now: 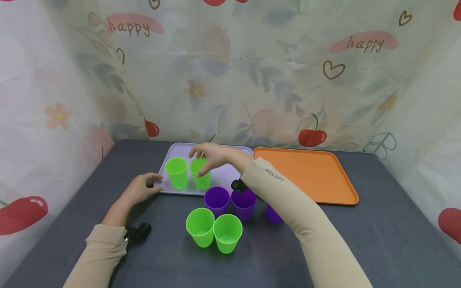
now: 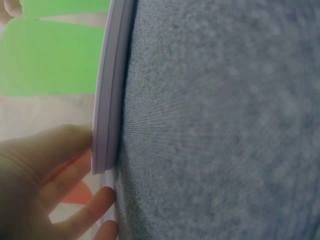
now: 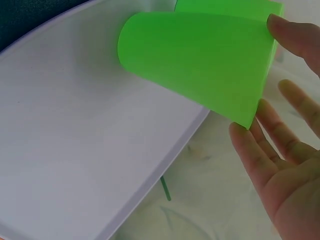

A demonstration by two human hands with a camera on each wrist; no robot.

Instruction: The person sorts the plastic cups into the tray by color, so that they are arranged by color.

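Note:
My right hand (image 1: 212, 155) is at the top of a green cup (image 1: 200, 178), which stands upright on the lilac tray (image 1: 227, 176). In the right wrist view the thumb and fingertips touch its rim from opposite sides, with the fingers spread. A second green cup (image 1: 176, 174) stands to its left on the tray. My left hand (image 1: 140, 189) rests at the tray's left edge. The left wrist view has a digit touching the tray rim (image 2: 106, 100), and other fingertips lie near the tabletop.
In front of the tray stand two purple cups (image 1: 217, 200) (image 1: 243, 206); another purple cup (image 1: 273, 215) is partly behind my right sleeve. Nearer are two green cups (image 1: 200, 228) (image 1: 227, 234). An orange tray (image 1: 306, 170) lies right, and a printed curtain (image 1: 237, 80) hangs behind the table.

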